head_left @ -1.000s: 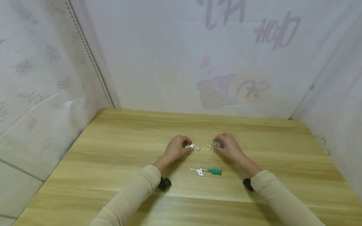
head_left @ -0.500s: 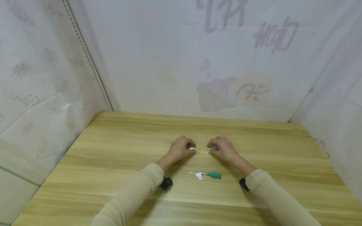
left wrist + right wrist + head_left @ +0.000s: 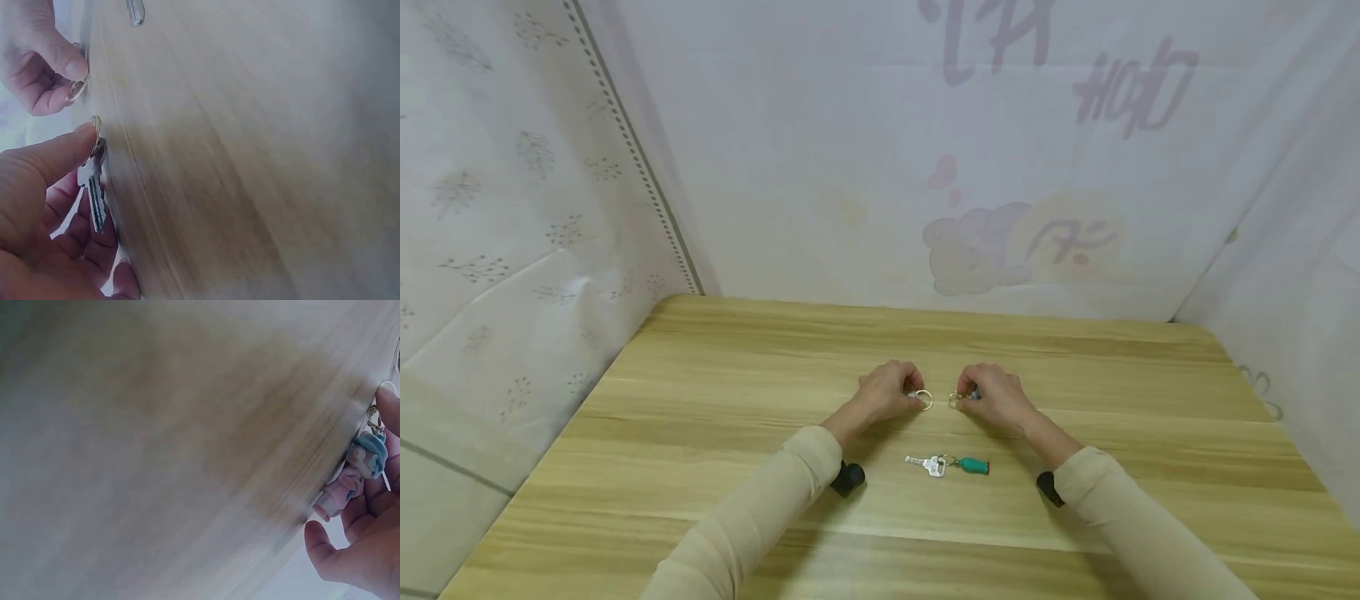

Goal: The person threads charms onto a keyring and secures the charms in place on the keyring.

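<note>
Near the middle of the table, my left hand (image 3: 883,392) pinches a gold split ring (image 3: 932,401) where it meets a silver key. In the left wrist view that key (image 3: 95,187) lies along the curled fingers. Across a small gap, my right hand (image 3: 998,402) pinches a smaller gold ring (image 3: 77,91) between thumb and fingers. A small pink and blue figurine charm (image 3: 365,456) hangs from it by a metal link, beside the palm in the right wrist view. The two rings stand apart.
Closer to the body, another silver key (image 3: 936,466) lies on the wood-grain table (image 3: 737,500), joined by a ring to a green bottle-shaped charm (image 3: 975,466). Printed cloth (image 3: 812,167) hangs behind the table and along both sides.
Both hands have shifted their fingers inward: the left from the key to its ring, the right from the charm to the gold ring. The key with the green charm stays put.
</note>
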`<state>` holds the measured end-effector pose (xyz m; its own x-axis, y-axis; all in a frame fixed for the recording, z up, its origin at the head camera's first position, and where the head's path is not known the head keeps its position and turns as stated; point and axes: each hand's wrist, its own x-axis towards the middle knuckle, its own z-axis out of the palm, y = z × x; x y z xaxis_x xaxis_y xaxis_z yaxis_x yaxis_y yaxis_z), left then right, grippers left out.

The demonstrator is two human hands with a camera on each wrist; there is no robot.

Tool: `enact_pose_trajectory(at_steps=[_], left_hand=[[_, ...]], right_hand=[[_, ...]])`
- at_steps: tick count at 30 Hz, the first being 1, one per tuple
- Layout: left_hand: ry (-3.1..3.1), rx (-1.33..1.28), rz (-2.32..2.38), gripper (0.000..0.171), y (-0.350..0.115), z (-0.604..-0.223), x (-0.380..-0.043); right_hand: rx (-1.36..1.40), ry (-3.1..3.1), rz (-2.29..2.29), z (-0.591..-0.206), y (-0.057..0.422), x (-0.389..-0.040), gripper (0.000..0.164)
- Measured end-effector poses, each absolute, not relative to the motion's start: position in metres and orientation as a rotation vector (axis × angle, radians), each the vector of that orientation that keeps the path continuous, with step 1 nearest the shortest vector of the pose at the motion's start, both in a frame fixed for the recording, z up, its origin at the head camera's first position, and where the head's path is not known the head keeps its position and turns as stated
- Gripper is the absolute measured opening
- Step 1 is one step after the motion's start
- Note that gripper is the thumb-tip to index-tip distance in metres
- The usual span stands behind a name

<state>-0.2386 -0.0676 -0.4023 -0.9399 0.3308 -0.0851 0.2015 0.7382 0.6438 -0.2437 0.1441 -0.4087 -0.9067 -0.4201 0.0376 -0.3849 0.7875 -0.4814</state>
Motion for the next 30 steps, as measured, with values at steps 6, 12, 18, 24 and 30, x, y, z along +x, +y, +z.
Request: enact_pose_trajectory(at_steps=[6, 12, 18, 24, 30], left_hand=[[2.723, 0.418, 1.063, 0.018, -0.066, -0.402, -0.238], [2.726, 0.408, 1.117, 0.007, -0.066, -0.403, -0.237], [2.763, 0.409, 1.121, 0.004, -0.07, -0.405, -0.233], [2.771, 0.391, 1.141, 0.006, -0.073, -0.406, -0.23], [2.767, 0.37, 1.148, 0.007, -0.074, -0.403, -0.228]], right_hand=[[-0.683, 2.871, -0.859, -0.408, 0.149, -0.239, 0.014], [-0.664, 2.829, -0.961, -0.406, 0.153, -0.235, 0.006], [-0.56, 2.72, -1.135, -0.404, 0.159, -0.231, 0.006], [-0.326, 2.422, -1.479, -0.404, 0.17, -0.231, 0.02], [-0.214, 2.246, -1.65, -0.404, 0.175, -0.232, 0.024]])
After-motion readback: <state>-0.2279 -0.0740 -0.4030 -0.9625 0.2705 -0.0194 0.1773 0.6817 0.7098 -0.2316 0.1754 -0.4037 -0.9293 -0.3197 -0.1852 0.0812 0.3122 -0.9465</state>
